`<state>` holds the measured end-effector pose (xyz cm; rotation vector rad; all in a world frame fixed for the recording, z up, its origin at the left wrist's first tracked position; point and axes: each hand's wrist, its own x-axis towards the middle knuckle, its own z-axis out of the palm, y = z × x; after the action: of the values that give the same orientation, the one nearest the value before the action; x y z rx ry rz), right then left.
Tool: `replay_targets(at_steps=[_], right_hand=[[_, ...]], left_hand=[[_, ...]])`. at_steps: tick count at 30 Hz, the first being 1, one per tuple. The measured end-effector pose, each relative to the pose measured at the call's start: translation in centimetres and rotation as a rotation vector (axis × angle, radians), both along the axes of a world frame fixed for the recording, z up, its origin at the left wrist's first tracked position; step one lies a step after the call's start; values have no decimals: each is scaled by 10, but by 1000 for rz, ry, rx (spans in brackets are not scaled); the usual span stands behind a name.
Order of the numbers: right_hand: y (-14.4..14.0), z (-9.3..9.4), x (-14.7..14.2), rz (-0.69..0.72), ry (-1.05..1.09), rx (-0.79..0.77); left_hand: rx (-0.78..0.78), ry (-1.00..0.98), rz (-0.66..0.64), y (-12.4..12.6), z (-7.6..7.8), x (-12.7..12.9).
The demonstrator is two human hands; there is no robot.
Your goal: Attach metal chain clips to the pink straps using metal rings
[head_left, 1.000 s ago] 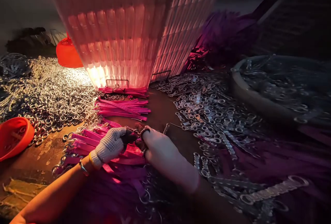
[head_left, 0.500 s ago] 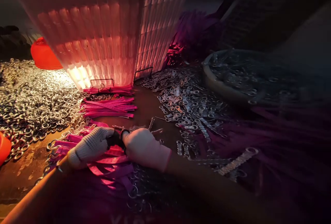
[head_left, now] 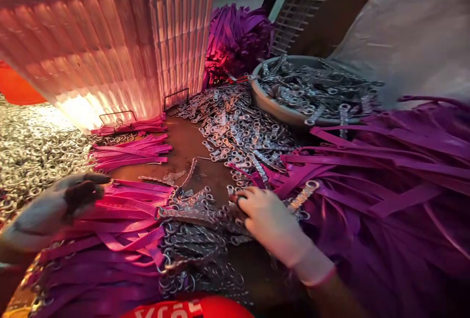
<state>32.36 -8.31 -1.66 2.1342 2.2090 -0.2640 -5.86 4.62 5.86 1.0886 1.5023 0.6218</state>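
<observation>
Both gloved hands down on the table among pink nylon straps (head_left: 132, 205) and chains.
Right hand (head_left: 270, 222) in pale glove, palm down, fingers curled onto the pile of short silver metal chains (head_left: 198, 230); grip not clear; left hand (head_left: 51, 207) in white knit glove, blurred, closure unreadable, lying at the straps' left ends; straps' long axis roughly left-right, ring ends toward the chains; grey bowl of metal clips (head_left: 271, 105) behind.

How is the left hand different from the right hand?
The left hand wears a knit glove and is blurred, resting on pink straps. The right hand wears a smooth pale glove and looks sharp, fingers on metal chains beside purple straps. Both are gloved and low over the table.
</observation>
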Motion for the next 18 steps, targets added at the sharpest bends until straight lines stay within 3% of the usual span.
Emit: replay_targets(at_steps=[3, 5, 8, 10, 12, 14, 18], right_hand=[[-7, -23, 30, 65, -124, -9], [-12, -36, 41, 82, -111, 56], [-18, -47, 47, 25, 33, 232], [-19, -50, 45, -37, 206, 344], [-16, -52, 38, -90, 372, 389], [-10, -55, 27, -123, 468, 388], [7, -58, 1, -158, 455, 354]], left_hand=[[-174, -323, -96, 10, -20, 35], [-191, -341, -244, 22, -34, 59], [-54, -82, -584, 36, -51, 97], [138, 211, -821, 39, -61, 123], [314, 476, -963, 39, -71, 147], [378, 628, -994, 37, -84, 167], [296, 711, -974, 37, -109, 194]])
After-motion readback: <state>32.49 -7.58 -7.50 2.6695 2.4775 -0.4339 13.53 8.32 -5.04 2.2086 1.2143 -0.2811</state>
